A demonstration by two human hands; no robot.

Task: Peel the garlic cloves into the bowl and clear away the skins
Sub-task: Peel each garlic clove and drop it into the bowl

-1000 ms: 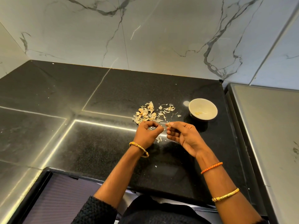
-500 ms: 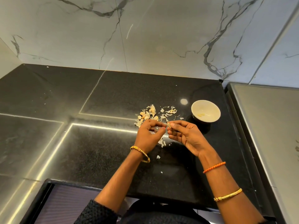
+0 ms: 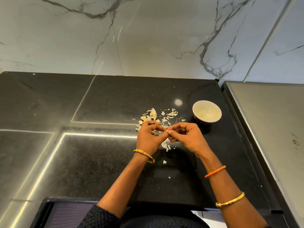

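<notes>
Left hand (image 3: pixel 148 137) and right hand (image 3: pixel 185 137) now closer, fingertips touching, both pinching small clove (image 3: pixel 167 131), barely visible. Earlier slight gap between them. Skins (image 3: pixel 158 116) unchanged on counter (image 3: pixel 98 162), behind hands. Bowl (image 3: pixel 207 111) unmoved, right of skins.

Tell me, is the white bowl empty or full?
Nearly empty: the bowl stands upright, showing only a few pale bits on its bare white bottom.
</notes>
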